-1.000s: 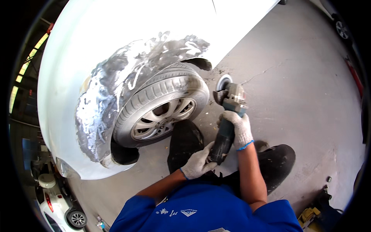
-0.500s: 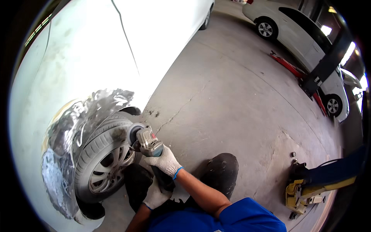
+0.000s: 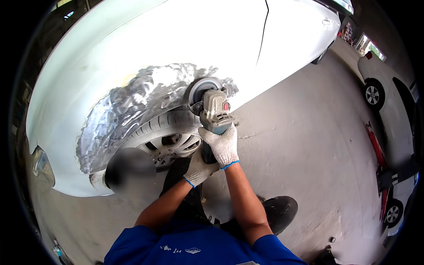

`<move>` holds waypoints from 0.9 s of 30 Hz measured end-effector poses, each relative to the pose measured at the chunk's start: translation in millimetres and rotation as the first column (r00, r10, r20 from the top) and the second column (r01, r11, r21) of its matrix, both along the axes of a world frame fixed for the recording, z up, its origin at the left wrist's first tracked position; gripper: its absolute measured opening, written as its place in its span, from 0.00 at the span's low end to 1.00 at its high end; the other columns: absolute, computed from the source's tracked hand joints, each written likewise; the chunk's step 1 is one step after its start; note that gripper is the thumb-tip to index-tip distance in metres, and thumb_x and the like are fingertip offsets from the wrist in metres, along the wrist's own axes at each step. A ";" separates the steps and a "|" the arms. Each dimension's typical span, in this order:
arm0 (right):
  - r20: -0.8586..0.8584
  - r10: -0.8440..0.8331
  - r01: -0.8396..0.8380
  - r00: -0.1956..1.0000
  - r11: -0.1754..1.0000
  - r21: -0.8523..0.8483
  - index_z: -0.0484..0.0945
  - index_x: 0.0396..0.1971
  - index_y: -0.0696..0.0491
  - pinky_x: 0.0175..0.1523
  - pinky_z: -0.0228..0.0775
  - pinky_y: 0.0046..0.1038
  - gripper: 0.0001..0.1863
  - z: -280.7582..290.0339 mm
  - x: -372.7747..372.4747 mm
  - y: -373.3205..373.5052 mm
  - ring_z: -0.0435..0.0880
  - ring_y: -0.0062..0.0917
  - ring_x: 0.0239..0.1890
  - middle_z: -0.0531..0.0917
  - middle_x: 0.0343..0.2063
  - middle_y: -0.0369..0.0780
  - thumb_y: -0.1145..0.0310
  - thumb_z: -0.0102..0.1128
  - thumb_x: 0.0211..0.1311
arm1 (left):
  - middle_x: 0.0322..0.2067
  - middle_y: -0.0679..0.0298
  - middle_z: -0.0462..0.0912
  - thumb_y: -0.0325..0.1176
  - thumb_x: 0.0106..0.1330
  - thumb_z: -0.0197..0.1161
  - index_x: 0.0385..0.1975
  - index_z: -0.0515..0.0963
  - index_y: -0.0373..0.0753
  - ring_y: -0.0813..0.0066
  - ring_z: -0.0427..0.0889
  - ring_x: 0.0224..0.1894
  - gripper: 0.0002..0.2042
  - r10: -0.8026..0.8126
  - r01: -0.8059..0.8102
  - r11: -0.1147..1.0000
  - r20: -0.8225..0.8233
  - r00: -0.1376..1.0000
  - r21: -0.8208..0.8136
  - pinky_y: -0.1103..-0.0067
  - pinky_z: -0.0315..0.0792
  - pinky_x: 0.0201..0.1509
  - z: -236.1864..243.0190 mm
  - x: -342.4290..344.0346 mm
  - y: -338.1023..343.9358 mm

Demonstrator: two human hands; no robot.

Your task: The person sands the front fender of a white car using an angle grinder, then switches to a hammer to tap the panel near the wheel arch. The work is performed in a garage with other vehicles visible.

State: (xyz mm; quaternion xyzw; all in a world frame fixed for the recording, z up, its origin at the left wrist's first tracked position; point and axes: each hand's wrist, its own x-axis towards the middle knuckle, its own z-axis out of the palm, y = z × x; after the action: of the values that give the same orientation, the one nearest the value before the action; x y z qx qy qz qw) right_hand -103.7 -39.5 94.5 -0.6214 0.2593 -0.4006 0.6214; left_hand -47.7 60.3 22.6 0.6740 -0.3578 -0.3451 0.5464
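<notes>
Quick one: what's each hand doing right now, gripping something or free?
Left hand: closed, holding the rear end of the angle grinder.
Right hand: closed around the grinder's body, just behind its head.

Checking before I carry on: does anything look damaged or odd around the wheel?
Yes: the white fender has a ragged patch of bare, scuffed grey metal above the tire, unlike the smooth surface around it. The grinder overlaps it here.

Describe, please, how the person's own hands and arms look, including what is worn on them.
The left hand and right hand wear off-white, knit-looking gloves with blue edging at the wrists. The forearms are bare, below short blue sleeves.
</notes>
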 end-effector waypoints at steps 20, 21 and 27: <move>0.045 -0.017 0.018 0.999 1.000 -0.015 0.81 0.45 0.61 0.44 0.77 0.25 0.22 21.0 17.1 -43.2 0.83 0.21 0.38 0.86 0.37 0.38 0.70 0.76 0.49 | 0.45 0.55 0.84 0.41 0.45 0.78 0.54 0.72 0.34 0.66 0.83 0.48 0.35 0.064 -0.063 0.989 0.004 0.998 -0.132 0.69 0.76 0.55 7.7 14.0 -46.6; -0.014 -0.018 0.019 1.000 0.998 0.067 0.81 0.44 0.61 0.44 0.77 0.25 0.22 18.3 12.7 -50.1 0.83 0.21 0.38 0.86 0.37 0.38 0.70 0.76 0.49 | 0.46 0.54 0.83 0.42 0.45 0.79 0.55 0.72 0.33 0.66 0.82 0.49 0.36 0.039 -0.040 0.996 -0.014 0.999 -0.080 0.69 0.76 0.56 14.0 12.0 -46.7; 0.065 -0.040 0.051 0.997 0.983 -0.175 0.81 0.45 0.62 0.37 0.79 0.28 0.20 19.3 14.8 -44.1 0.86 0.24 0.30 0.86 0.35 0.41 0.74 0.73 0.51 | 0.46 0.53 0.83 0.42 0.45 0.78 0.54 0.73 0.33 0.65 0.83 0.49 0.36 0.075 -0.077 0.986 -0.015 0.997 -0.150 0.70 0.75 0.56 9.6 6.7 -48.2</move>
State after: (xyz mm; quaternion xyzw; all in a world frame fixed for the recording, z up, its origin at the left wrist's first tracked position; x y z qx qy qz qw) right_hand -88.9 -83.6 113.9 -0.6552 0.2178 -0.4552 0.5623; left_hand -40.9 12.1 32.2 0.6424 -0.3542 -0.2993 0.6101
